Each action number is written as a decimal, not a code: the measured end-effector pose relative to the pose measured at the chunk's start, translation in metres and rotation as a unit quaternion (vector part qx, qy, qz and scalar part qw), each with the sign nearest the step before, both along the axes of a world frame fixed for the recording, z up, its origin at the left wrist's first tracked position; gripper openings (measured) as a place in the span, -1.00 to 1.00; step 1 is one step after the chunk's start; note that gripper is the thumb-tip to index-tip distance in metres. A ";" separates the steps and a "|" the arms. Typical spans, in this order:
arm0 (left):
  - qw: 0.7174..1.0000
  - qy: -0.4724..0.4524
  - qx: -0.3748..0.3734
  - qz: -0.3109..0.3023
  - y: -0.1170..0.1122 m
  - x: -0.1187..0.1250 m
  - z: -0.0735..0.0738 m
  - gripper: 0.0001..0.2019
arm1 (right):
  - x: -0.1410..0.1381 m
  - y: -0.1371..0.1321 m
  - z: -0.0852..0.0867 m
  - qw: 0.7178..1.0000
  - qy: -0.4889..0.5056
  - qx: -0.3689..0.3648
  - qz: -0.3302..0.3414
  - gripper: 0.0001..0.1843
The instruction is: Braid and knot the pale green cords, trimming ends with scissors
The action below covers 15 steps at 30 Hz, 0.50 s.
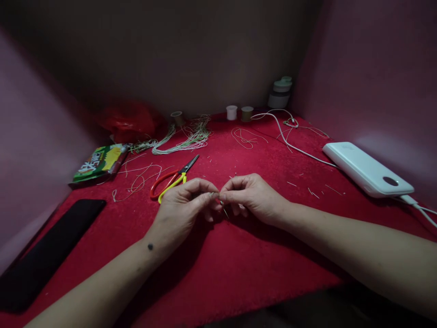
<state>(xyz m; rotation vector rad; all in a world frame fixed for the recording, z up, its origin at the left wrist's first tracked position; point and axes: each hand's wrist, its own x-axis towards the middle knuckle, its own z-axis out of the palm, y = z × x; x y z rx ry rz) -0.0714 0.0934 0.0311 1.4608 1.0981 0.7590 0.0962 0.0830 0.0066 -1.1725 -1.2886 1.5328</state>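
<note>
My left hand (186,200) and my right hand (251,196) meet fingertip to fingertip above the red cloth (239,269). Each pinches thumb against forefinger on a short piece of thin cord (224,208), whose end hangs down between the hands. Most of the cord is hidden by the fingers. Just behind my left hand lie scissors (174,177) with one red and one yellow handle, blades pointing away to the right. Small cut thread ends (313,193) are scattered on the cloth right of my right hand.
At the back lie a bundle of pale cords (184,143), several thread spools (231,112), a red plastic bag (126,120) and a lidded bottle (280,93). Left are a green-yellow packet (99,164) and a black phone-like slab (51,255). Right, a white power bank (367,168) has cables attached.
</note>
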 end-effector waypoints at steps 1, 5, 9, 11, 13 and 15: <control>1.000 0.017 0.016 -0.005 0.002 -0.001 0.001 -0.94 | 0.000 0.000 0.000 1.000 -0.003 -0.001 0.001 -0.88; 0.997 0.053 0.060 -0.006 0.007 -0.005 0.002 -0.93 | 0.000 0.000 0.000 1.000 -0.011 0.001 0.004 -0.84; 0.993 0.059 0.103 -0.015 0.007 -0.006 0.003 -0.94 | 0.000 0.000 -0.001 1.000 -0.018 0.003 0.011 -0.85; 0.988 0.075 0.136 -0.023 0.007 -0.005 0.004 -0.94 | 0.001 0.001 -0.001 1.000 -0.021 0.005 0.016 -0.86; 0.984 0.082 0.154 -0.028 0.007 -0.005 0.004 -0.94 | 0.001 0.001 -0.001 0.999 -0.028 0.006 0.021 -0.88; 0.984 0.079 0.154 -0.029 0.007 -0.005 0.004 -0.94 | 0.001 0.002 -0.002 0.999 -0.036 0.007 0.027 -0.88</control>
